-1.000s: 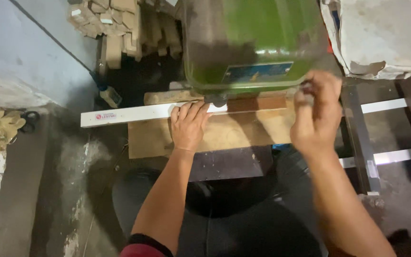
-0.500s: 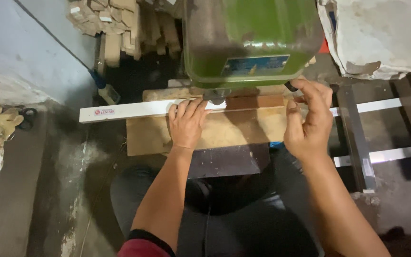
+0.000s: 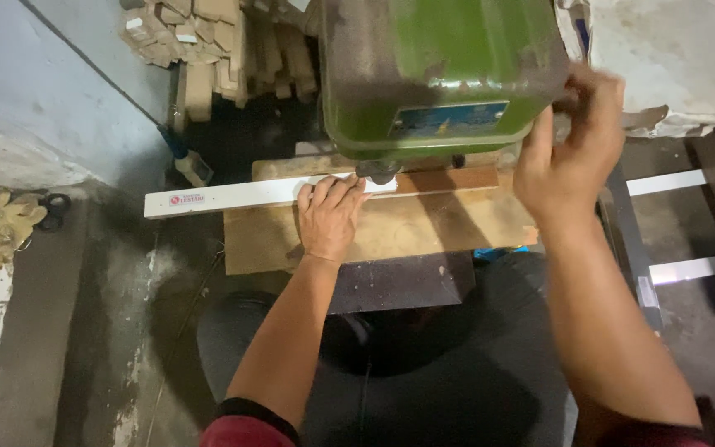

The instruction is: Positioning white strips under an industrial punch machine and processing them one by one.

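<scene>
Floor: dusty concrete workshop floor [image 3: 109,331], grey wall left of the green machine [image 3: 440,74].
Machine: big green drill-press-type head, dead center top, sits over a plywood work table [image 3: 424,232].
White strip: long white bar [image 3: 233,196] lying flat on the table, runs left from under the machine, left end hangs past the table edge.
L hand: left hand [image 3: 327,219] palm-down on the strip just below-left of the machine, fingers together & pressing it flat.
R hand: right hand [image 3: 568,157] up at the machine's right side, fingers curled round smth there, blurry, can't tell what exactly.
Wood scraps: stacked offcuts [image 3: 208,41] upper-left of the machine.
Frames: white metal rails [image 3: 676,182] right of it.
</scene>
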